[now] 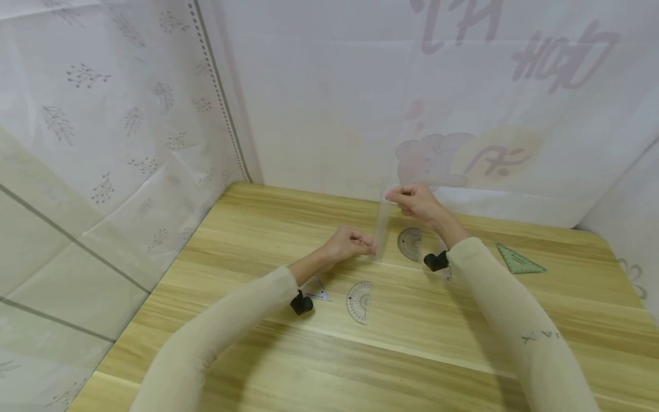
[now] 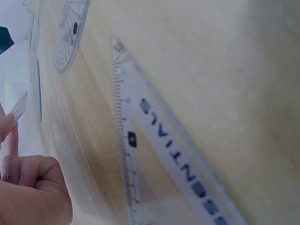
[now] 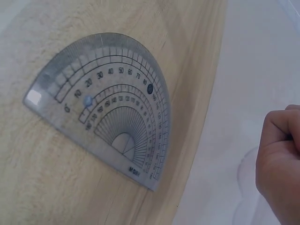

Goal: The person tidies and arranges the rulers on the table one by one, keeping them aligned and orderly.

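Observation:
A clear straight ruler [image 1: 382,223] is held between both hands above the far middle of the table. My left hand [image 1: 347,244] pinches its near end between thumb and fingers; my right hand [image 1: 418,203] pinches the far end. In the left wrist view, a transparent piece [image 2: 19,107] shows at the fingertips of the left hand [image 2: 37,190]. The right wrist view catches only part of the right hand [image 3: 281,159], its fingertips cut off. Just below that hand lies a clear protractor [image 1: 410,245], with its printed degrees legible from the right wrist [image 3: 124,89].
Another protractor [image 1: 358,303] lies nearer the front. Under the left wrist is a clear set square [image 1: 316,292], partly covered. A green set square [image 1: 517,262] lies at the right. A clear piece [image 1: 448,275] is mostly hidden by the right wrist. Printed sheets [image 1: 319,103] enclose the table [image 1: 319,360].

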Motion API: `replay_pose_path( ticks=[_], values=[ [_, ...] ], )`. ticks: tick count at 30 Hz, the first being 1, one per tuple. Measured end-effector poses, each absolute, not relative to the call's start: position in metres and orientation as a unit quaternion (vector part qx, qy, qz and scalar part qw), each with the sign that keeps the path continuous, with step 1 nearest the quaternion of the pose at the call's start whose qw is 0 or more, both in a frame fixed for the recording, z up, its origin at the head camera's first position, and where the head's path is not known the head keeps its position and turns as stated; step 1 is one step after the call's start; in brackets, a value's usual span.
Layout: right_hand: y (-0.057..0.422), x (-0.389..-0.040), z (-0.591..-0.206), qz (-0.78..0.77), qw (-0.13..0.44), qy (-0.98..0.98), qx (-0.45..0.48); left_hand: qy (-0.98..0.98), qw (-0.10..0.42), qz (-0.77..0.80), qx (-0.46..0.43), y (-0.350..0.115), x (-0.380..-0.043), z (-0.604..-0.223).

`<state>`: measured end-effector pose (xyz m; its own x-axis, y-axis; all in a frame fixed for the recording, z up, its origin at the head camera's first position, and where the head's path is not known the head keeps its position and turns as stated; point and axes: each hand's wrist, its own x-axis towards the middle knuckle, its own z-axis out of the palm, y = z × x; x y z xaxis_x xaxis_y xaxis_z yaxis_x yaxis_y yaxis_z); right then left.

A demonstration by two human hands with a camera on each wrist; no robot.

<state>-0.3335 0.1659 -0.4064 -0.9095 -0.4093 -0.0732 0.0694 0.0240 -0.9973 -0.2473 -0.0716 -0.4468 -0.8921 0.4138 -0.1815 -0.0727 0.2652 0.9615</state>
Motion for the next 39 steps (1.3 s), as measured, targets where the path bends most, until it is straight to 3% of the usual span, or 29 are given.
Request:
replay_pose_path(
  ticks=[17, 39],
  values=[
    [0.171, -0.319, -0.406, -0.711, 0.197, 0.66, -0.142, 0.772, 0.225, 0.582, 0.118, -0.069, -0.234, -0.444],
    [0.175, -0.291, -0.4, -0.64, 0.137, 0.729, -0.203, 0.771, 0.22, 0.58, 0.144, -0.071, -0.213, -0.444]
  ],
)
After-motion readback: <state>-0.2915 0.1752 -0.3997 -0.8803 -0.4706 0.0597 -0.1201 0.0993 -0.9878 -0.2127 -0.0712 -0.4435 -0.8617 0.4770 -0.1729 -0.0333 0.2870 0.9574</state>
